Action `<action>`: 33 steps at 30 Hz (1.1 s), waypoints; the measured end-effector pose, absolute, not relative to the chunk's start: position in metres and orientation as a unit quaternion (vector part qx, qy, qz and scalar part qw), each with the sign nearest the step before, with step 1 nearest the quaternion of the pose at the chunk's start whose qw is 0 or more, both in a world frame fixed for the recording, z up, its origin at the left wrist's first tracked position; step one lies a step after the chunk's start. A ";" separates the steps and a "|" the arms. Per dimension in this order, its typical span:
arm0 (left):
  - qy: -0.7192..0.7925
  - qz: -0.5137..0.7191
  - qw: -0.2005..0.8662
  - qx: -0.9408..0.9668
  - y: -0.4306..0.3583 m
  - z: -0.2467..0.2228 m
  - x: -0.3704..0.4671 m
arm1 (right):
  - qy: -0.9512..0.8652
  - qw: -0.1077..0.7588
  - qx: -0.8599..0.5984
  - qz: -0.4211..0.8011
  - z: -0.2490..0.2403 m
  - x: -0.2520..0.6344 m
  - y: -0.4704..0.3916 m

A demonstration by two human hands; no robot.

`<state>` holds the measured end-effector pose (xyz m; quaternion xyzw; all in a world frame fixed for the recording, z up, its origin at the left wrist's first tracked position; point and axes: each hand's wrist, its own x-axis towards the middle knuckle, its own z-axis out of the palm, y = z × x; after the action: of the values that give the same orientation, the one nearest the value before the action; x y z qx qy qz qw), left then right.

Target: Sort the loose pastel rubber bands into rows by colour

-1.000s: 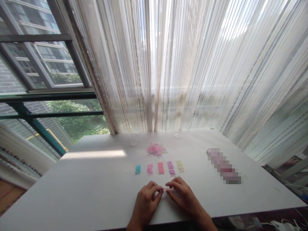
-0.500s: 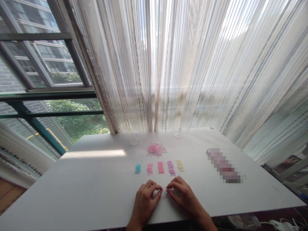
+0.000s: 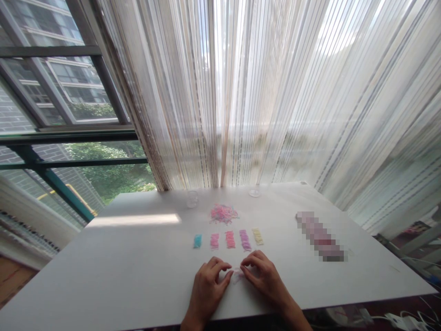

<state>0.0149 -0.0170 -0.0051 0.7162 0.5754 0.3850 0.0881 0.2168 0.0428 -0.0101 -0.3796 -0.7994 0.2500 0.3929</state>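
My left hand rests low over the white table, thumb and index finger a little apart with nothing visible between them. Facing it, my right hand has its thumb and index fingertip pinched together at some small pale, translucent pinkish strips, which lie between the two hands. Beyond my hands are small bundles in a row: teal, pink, coral, purple and yellow. Farther back is a loose heap of mixed, mostly pink strips.
At the back of the table stand a clear cup and a small clear dish or lid. A pixelated pinkish object lies on the right. String curtains hang behind the table; cables and a power strip are below its right edge.
My left thumb and index finger have parted slightly. My right fingertips have drawn a little to the right, and more of the pale strips shows between the hands.
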 end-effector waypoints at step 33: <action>0.581 0.368 0.091 0.721 -0.018 -0.005 0.015 | -0.776 0.381 -0.492 0.103 -0.022 0.214 0.045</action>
<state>0.0149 -0.0181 -0.0049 0.7207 0.5805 0.3677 0.0914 0.2140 0.0448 -0.0217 -0.4921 -0.7760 0.1033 0.3809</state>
